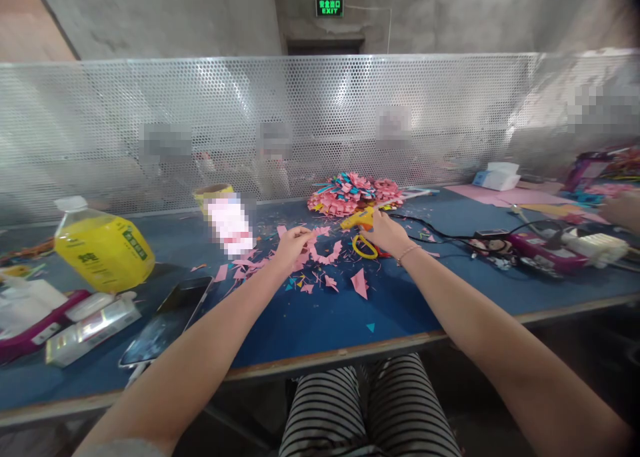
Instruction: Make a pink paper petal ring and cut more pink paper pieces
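Note:
My left hand [293,246] pinches the end of a pink fringed paper strip [329,257], which curls in a ring on the blue table. My right hand [390,234] is closed around a yellow glue gun [358,218], its nozzle pointing left toward the strip. Below the gun, a pair of scissors [365,248] shows a yellow handle loop; part of it is hidden by the hand. Behind both hands lies a heap of pink and blue paper pompoms [340,196]. Pink paper scraps [360,284] are scattered around the left hand.
To the left are a jug of yellow liquid [103,247], a dark phone [167,320] and a silver box [93,330]. A lit phone [230,224] leans on a tape roll [203,194]. Black cables [430,227] run right. A perforated metal screen [320,97] borders the back.

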Available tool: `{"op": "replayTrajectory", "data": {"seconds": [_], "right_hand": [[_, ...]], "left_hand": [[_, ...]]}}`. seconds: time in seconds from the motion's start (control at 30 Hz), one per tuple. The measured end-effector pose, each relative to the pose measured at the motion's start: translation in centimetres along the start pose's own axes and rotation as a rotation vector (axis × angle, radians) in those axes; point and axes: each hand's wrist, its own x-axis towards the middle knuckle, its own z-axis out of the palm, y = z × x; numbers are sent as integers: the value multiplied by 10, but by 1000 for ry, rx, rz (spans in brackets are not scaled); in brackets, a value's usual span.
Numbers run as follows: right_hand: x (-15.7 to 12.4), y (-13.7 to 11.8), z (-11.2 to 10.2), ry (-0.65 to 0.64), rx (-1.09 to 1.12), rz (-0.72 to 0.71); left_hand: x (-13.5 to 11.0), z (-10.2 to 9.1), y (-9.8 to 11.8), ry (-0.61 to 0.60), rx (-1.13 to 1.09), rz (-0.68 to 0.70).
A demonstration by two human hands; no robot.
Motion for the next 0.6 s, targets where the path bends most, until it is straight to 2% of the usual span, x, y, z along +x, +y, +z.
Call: {"op": "replayTrajectory", "data": {"seconds": [0.13,0.2,0.23,0.37,0.4,0.5,0.6], "right_hand": [[-1,1,-5,8,-86,-31],[-2,-4,-13,2,-57,-85],[-3,-7,-17,-58,-11,-129],[-15,-20,-31,-566,170,-394],[-19,-23,-31,-630,166,-453],[-29,-27,-30,-611,88,-554],[-32,-30,-30,-628,54,-540]], "left_hand": [[2,0,0,5,-120,-45],[1,0,1,3,-190,-79],[0,1,1,6,-221,-98],[-3,3,4,-6,-294,-178],[-3,4,4,-15,-297,-194],[-2,3,3,-14,-276,-217],[1,1,0,4,-219,-192]]}}
